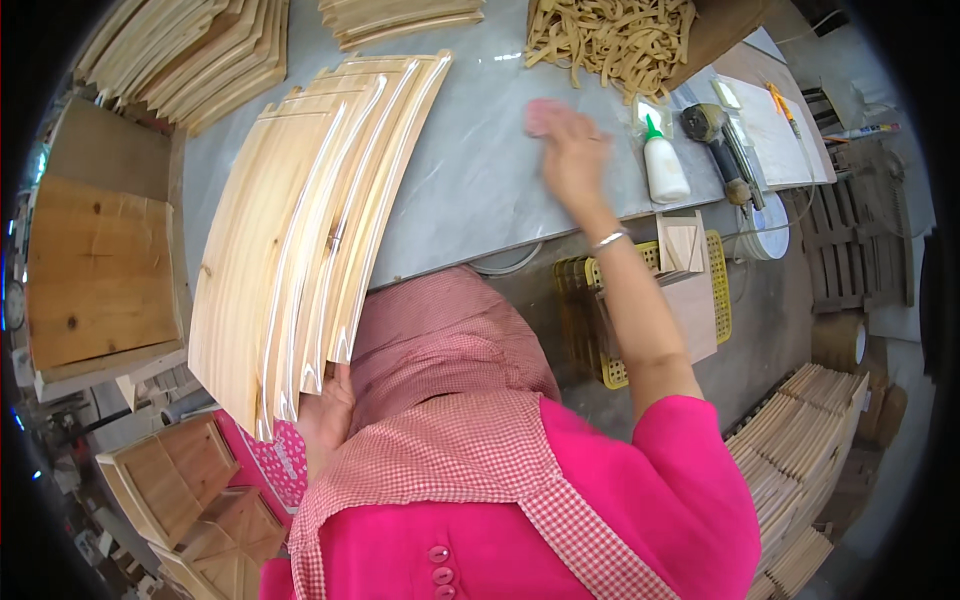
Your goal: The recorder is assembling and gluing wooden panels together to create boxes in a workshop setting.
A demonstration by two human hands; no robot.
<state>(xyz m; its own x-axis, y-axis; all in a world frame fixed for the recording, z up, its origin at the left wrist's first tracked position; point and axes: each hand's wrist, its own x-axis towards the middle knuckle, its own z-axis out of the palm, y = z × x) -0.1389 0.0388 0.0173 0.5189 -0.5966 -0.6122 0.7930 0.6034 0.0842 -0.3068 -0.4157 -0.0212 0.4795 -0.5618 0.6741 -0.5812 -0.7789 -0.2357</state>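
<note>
My right hand (575, 165), slightly blurred, rests over the grey tabletop (460, 190) with a small pink wiping cloth or sponge (543, 117) under its fingertips. To the left, light wooden panels (265, 240) lie overlapped like a fan, their near ends jutting past the table edge. Glossy whitish lines run along their long edges. At those near ends is my left hand (325, 415), touching the lowest panels; most of its fingers are hidden behind the wood, so its grip cannot be made out. A white squeeze bottle (664, 170) with a green tip stands right of my right hand.
A heap of tan strips (615, 40) lies at the back. A power tool (715, 150) sits at the right edge. Stacked panels (190, 55) occupy the far left. Below the table are a yellow basket (612, 375) and a white bucket (768, 235); bundled slats (800, 450) stand lower right.
</note>
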